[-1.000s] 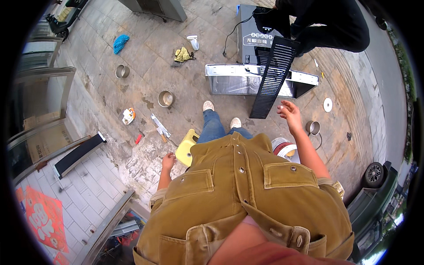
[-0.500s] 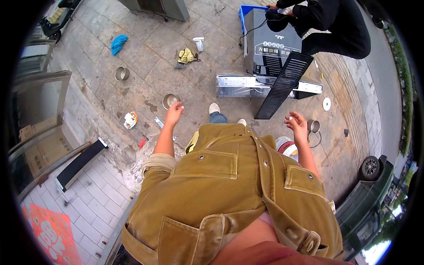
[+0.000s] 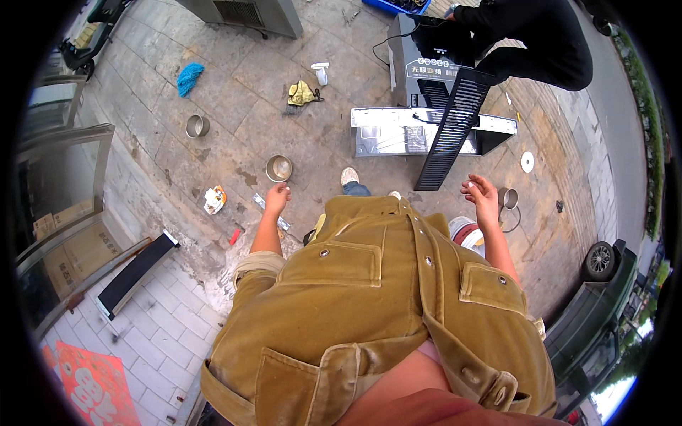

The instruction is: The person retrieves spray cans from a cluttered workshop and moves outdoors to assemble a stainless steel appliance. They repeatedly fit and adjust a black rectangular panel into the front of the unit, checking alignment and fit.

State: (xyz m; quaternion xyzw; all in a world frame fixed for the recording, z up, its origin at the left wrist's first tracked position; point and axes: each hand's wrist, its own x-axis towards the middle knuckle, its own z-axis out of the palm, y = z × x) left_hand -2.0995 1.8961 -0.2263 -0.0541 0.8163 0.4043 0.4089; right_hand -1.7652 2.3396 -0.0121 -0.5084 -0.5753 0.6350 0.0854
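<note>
My left hand (image 3: 277, 199) hangs over the paving just this side of a round metal pan (image 3: 278, 168), its fingers loosely curled and nothing seen in them. On the other side, my right hand (image 3: 482, 199) is raised with its fingers bent and apart; a small white patch shows at a fingertip. A metal cup-like pot (image 3: 507, 198) is close beside it, and a white-and-red bucket (image 3: 465, 233) is partly hidden below. Ahead, a long black slatted panel (image 3: 452, 131) leans across a shiny, pale elongated housing (image 3: 389, 133) and a large grey cabinet (image 3: 403, 74).
A co-worker in black (image 3: 543, 46) bends over the cabinet. Around lie a blue rag (image 3: 189, 79), yellow cloth (image 3: 302, 93), spray bottle (image 3: 321, 73), another metal pan (image 3: 197, 126), red object (image 3: 235, 236) and white disc (image 3: 527, 162). A dark vehicle (image 3: 593, 334) stands right.
My left hand has drawn back from the round pan, its fingers more curled. The right hand has barely moved. The co-worker's arm has shifted, and the view has moved slightly.
</note>
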